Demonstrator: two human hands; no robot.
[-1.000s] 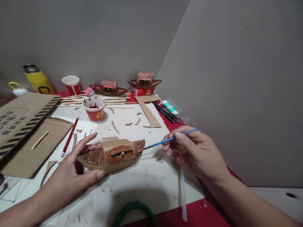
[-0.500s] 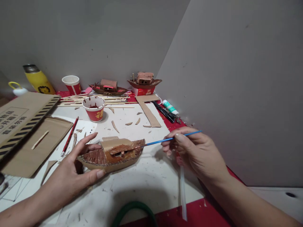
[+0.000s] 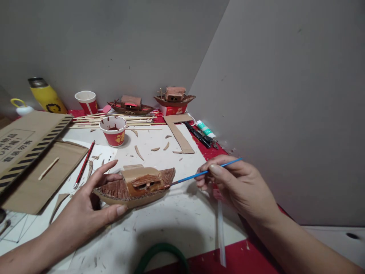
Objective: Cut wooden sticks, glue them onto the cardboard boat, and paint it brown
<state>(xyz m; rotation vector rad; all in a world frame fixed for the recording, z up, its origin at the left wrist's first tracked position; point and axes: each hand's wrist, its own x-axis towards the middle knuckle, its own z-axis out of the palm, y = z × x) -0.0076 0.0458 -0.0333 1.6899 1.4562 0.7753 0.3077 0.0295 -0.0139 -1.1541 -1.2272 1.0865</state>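
Note:
A small cardboard model boat [image 3: 137,199], partly painted brown, rests on the white paper in front of me. Its cabin side and deck look wet with paint, while the hull's outside and the roof stay bare cardboard. My left hand [image 3: 92,199] grips the left end, thumb along the near side and fingers behind. In my right hand [image 3: 228,179] a thin blue paintbrush [image 3: 194,176] is pinched between thumb and fingers. Its tip meets the boat's right part near the rim, beside the cabin. Behind the boat stands a red paper cup [image 3: 113,137] with brown paint inside.
Two finished-looking brown model boats [image 3: 174,97] stand at the back by wooden sticks [image 3: 139,121]. Cardboard sheets [image 3: 34,152], a red pencil [image 3: 84,165] and a yellow bottle [image 3: 47,95] are on the left. Pens [image 3: 196,134] and a paint tube [image 3: 205,129] lie right, beside the grey wall.
My right hand has shifted the brush tip slightly down and right, from the cabin's edge to near the boat's rim. My left hand and the boat have stayed put.

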